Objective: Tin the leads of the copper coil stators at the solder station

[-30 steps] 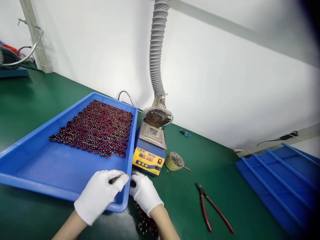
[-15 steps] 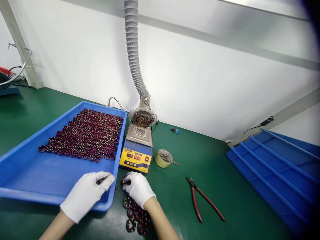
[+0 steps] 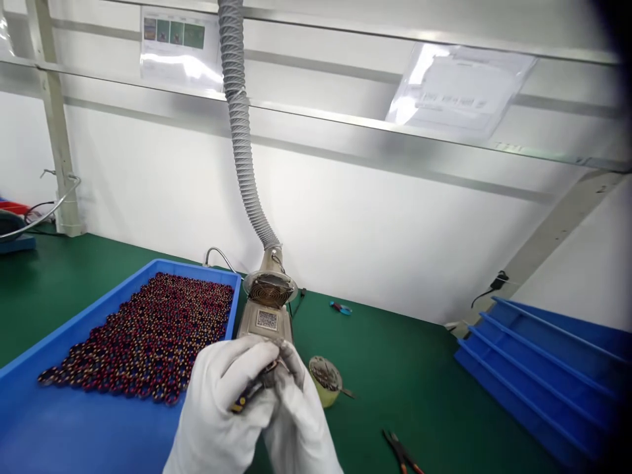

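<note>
My left hand [image 3: 222, 401], in a white glove, is closed with its fingertips pinched together in front of the tabletop heating unit [image 3: 251, 316]. Against it presses my right hand [image 3: 299, 408], also gloved and closed. Between the fingertips of both hands shows a small dark ring-shaped part [image 3: 269, 374], mostly covered by the gloves. Many similar dark rings with red and copper-coloured spots [image 3: 148, 336] lie packed in the blue tray [image 3: 74, 434] to the left. The front of the heating unit is largely hidden behind my hands.
A grey ribbed hose [image 3: 241, 131] comes down to the round hood [image 3: 270, 288]. Right of my hands stands a round yellowish tin [image 3: 326, 378] with a flat tool across it. Red-handled cutters [image 3: 399, 451] lie nearer, and stacked blue trays [image 3: 533, 375] lean at right.
Both hands have come together and up in front of the heating unit, from the tray's edge and the loose rings. The view has tilted up, showing the shelf and hung sheets.
</note>
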`<state>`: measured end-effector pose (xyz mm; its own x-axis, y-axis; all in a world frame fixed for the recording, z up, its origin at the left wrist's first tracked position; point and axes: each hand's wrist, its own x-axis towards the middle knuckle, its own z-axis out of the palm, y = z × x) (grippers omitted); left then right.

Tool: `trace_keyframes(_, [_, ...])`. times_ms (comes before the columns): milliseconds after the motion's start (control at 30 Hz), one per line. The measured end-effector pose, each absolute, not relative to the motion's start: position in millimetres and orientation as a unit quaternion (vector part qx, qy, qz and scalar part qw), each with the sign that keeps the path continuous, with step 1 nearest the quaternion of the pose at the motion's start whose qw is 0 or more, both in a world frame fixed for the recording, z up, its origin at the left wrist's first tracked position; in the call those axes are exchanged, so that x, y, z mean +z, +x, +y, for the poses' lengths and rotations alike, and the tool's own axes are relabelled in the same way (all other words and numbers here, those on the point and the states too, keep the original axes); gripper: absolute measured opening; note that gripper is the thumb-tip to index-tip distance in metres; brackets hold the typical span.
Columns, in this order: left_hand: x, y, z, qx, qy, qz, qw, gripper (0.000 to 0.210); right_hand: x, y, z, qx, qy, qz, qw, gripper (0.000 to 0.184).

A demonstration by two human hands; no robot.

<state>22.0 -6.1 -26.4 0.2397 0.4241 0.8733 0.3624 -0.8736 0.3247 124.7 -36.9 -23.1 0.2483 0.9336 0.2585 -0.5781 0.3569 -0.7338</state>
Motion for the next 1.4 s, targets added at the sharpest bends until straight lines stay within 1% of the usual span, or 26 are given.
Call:
trace_keyframes(67, [-25.7, 20.1, -2.8, 0.566, 0.79, 0.229, 0.052, 0.028, -23.6, 133.6, -33.4, 0.461, -0.278, -0.407, 0.738, 0.029])
trace_keyframes(133, [-25.1, 15.4, 1.1, 0.548, 0.807, 0.207, 0.081, 0.022, -24.5, 145.9, -31.7, 0.427, -0.3, -0.473, 0.71, 0.028])
trace_keyframes(233, [-24.8, 9.0, 5.9, 0.507, 0.834, 0.185, 0.11, 0.021, -24.8, 158.1, -32.0, 0.37, -0.339, -0.548, 0.669, 0.021])
trace_keyframes(300, [-24.6, 7.0, 7.2, 0.486, 0.849, 0.176, 0.107, 0.019, -24.6, 157.8, -32.6, 0.324, -0.361, -0.566, 0.667, 0.013])
trace_keyframes(367, [-23.9, 6.6, 7.0, 0.469, 0.862, 0.166, 0.09, 0.017, -24.4, 152.9, -32.8, 0.313, -0.365, -0.543, 0.689, 0.006])
trace_keyframes(433, [-22.7, 6.4, 6.0, 0.465, 0.869, 0.156, 0.068, 0.016, -24.6, 148.1, -33.3, 0.362, -0.345, -0.474, 0.725, 0.015])
trace_keyframes(500, [-21.7, 5.4, 4.9, 0.473, 0.866, 0.155, 0.042, 0.017, -25.9, 147.0, -34.0, 0.42, -0.312, -0.392, 0.756, 0.019])
trace_keyframes(567, [-21.2, 3.7, 4.1, 0.476, 0.864, 0.165, 0.019, 0.019, -28.1, 149.1, -34.0, 0.431, -0.305, -0.368, 0.765, 0.021])
trace_keyframes(667, [-21.3, 1.8, 3.3, 0.478, 0.86, 0.181, -0.013, 0.02, -32.2, 151.0, -31.7, 0.385, -0.338, -0.441, 0.737, 0.021])
trace_keyframes(767, [-21.0, 2.5, 2.3, 0.486, 0.853, 0.184, -0.046, 0.017, -34.0, 146.0, -29.4, 0.334, -0.344, -0.487, 0.73, 0.012])
trace_keyframes(833, [-20.4, 3.6, 1.6, 0.489, 0.851, 0.183, -0.061, 0.015, -33.2, 143.0, -30.2, 0.311, -0.331, -0.468, 0.758, 0.01])
trace_keyframes(967, [-19.0, 4.9, 0.4, 0.494, 0.844, 0.198, -0.071, 0.02, -28.6, 148.5, -38.7, 0.265, -0.324, -0.345, 0.84, 0.008])
trace_keyframes(1000, [-19.1, 4.9, 0.1, 0.497, 0.84, 0.205, -0.072, 0.021, -28.2, 150.6, -41.1, 0.251, -0.333, -0.324, 0.849, 0.008])
trace_keyframes(1067, [-20.2, 4.6, -0.4, 0.502, 0.833, 0.218, -0.077, 0.02, -31.1, 151.9, -44.0, 0.268, -0.364, -0.329, 0.829, 0.012])
trace_keyframes(1167, [-24.0, 3.3, -0.9, 0.502, 0.829, 0.233, -0.081, 0.02, -46.9, 144.9, -40.7, 0.411, -0.368, -0.367, 0.749, 0.028])
trace_keyframes(1233, [-26.0, 1.6, -0.2, 0.498, 0.832, 0.234, -0.07, 0.021, -63.0, 138.7, -34.3, 0.485, -0.339, -0.357, 0.723, 0.031])
trace_keyframes(1300, [-26.3, -0.6, 1.7, 0.489, 0.842, 0.227, -0.024, 0.025, -79.1, 135.4, -26.2, 0.516, -0.321, -0.341, 0.717, 0.035])
trace_keyframes(1400, [-24.9, -3.2, 6.3, 0.477, 0.851, 0.207, 0.078, 0.026, -94.1, 135.9, -13.5, 0.524, -0.308, -0.334, 0.721, 0.039])
